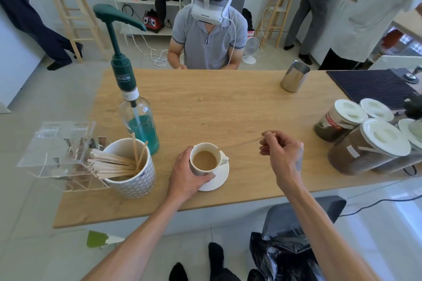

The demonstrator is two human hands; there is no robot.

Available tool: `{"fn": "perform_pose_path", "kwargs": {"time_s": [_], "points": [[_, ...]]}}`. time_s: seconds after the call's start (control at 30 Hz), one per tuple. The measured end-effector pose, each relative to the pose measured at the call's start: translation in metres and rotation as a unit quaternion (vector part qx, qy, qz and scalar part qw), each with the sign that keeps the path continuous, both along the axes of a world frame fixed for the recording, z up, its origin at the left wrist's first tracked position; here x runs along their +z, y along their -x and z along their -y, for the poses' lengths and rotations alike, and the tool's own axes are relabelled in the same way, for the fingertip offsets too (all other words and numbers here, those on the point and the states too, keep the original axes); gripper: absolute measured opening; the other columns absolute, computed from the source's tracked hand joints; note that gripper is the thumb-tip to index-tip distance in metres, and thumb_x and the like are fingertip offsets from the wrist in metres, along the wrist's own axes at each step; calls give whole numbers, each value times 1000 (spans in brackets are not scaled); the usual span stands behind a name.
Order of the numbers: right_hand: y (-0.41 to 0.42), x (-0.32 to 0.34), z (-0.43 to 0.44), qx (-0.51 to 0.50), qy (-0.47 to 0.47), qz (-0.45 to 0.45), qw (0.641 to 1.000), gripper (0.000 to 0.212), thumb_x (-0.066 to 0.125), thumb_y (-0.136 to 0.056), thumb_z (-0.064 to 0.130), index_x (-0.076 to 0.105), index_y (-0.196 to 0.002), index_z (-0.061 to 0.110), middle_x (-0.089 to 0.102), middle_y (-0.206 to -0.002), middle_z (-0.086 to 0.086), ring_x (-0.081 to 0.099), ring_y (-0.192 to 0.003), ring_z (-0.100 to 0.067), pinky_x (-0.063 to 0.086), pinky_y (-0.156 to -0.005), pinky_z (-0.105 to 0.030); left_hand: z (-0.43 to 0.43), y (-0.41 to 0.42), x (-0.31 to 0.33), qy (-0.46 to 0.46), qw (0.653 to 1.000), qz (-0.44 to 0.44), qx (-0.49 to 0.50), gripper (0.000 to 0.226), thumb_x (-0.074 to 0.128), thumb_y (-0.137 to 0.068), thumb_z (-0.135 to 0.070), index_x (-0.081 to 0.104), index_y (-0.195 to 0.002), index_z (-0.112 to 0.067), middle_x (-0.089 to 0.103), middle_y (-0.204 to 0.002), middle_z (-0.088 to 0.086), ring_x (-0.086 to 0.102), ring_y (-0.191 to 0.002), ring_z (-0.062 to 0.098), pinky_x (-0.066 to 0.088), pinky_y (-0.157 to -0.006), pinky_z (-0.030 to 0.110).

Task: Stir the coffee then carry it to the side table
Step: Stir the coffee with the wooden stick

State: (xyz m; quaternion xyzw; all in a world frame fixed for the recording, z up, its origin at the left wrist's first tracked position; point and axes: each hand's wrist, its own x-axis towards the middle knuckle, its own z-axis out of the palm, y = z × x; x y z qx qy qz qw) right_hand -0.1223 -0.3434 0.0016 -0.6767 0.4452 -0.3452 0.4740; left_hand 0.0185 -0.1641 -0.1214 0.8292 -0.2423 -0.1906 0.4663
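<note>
Wooden surface (205, 107) carries the job: white saucer (219, 178) w/ cup (205, 158) of milky coffee sits near the near edge, about mid-length, beside a patterned mug (131, 178) of spare sticks. Left hand (185, 178) grip is wrapped round the cup; right hand (283, 153) grip pinches a stir stick (242, 143), its far tip at the cup rim. Judged: stirring underway or just ending, can't tell which; carry to side table not yet begun, no side table identifiable.

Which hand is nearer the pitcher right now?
Right. The right hand is on the pitcher's side of the table, holding a stirrer above the wood, though apart from the pitcher. The left hand is farther off, wrapped around the cup.
</note>
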Motion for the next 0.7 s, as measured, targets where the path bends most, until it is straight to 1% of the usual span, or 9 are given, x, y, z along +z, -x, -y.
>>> {"fn": "perform_pose_path", "kwargs": {"time_s": [0.13,0.23,0.3,0.43,0.47,0.57,0.63,0.7], "points": [[4,-10,-7,-15,-30,-26,999,15,64,-93,14,77,-91,5,73,-70,-7,67,-54,-8,62,-60,-29,-1,0,1,0,1000,1,-5,102,87,-49,-60,50,-139,-31,63,-133,-7,59,-122,15,54,-102,43],[7,-10,-7,-37,-59,2,998,14,65,-93,14,75,-84,13,73,-70,-6,67,-58,-12,62,-62,-32,-1,1,1,2,1000,0,-7,101,86,-49,-60,50,-139,-30,62,-133,-7,59,-122,16,54,-101,43],[6,-9,-11,-32,-64,10,997,15,65,-93,14,75,-82,15,72,-70,-6,67,-58,-11,62,-60,-30,-3,0,0,2,1000,0,-2,99,89,-51,-55,50,-138,-29,62,-133,-5,59,-122,17,53,-101,43],[6,-13,-16,-50,-63,-2,997,16,64,-93,14,76,-82,11,72,-66,-4,65,-55,-10,60,-56,-25,-3,-4,-2,3,1000,-4,-7,98,93,-52,-48,51,-138,-26,64,-131,-4,60,-121,20,53,-102,44],[6,-13,-15,-55,-69,5,996,16,64,-93,14,76,-83,11,72,-66,-4,65,-55,-9,59,-56,-24,-2,-5,-1,2,1000,-7,-7,98,95,-52,-45,51,-137,-26,64,-130,-4,61,-120,20,53,-101,42],[11,-12,-13,-55,-90,28,994,16,64,-93,14,76,-86,8,71,-68,-4,65,-54,-7,60,-57,-24,1,-2,0,-4,1000,-12,-3,91,100,-58,-26,53,-135,-23,64,-125,-8,61,-115,17,48,-93,31],[14,-16,-15,-46,-96,28,994,16,63,-94,13,76,-88,6,72,-69,-5,66,-56,-9,61,-58,-26,1,-2,1,-11,1000,-13,3,90,101,-60,-23,53,-136,-24,64,-122,-10,61,-113,16,46,-90,29],[16,-21,-16,-39,-96,17,995,17,62,-95,13,76,-87,6,72,-69,-5,67,-58,-12,61,-59,-28,1,-2,4,-23,1000,-17,9,92,101,-60,-25,52,-138,-24,64,-123,-10,62,-115,17,47,-91,31]]}}
